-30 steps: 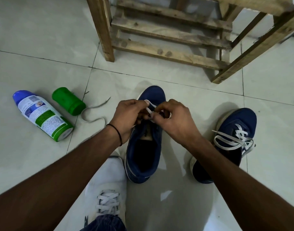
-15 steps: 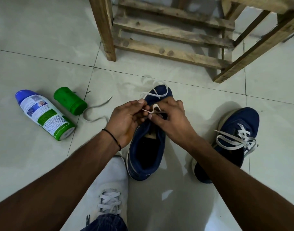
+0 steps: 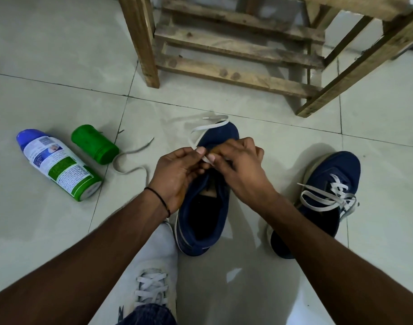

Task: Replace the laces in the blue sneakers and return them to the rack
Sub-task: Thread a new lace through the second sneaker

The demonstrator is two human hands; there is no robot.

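**Both hands on the lace**

Left hand (image 3: 177, 170) and right hand (image 3: 243, 170) both pinch the flat white lace (image 3: 205, 129) over the front of the unlaced navy blue sneaker (image 3: 203, 214) on the pale tiled floor (image 3: 259, 127). The laced navy sneaker (image 3: 329, 184) sits to its right. The slatted wooden rack (image 3: 236, 73) stands just beyond.

Nothing there could be read. The spray can (image 3: 60, 165) carried a white, green and blue label with a barcode near its blue cap and blocks of small print, all too blurred and small to make out.
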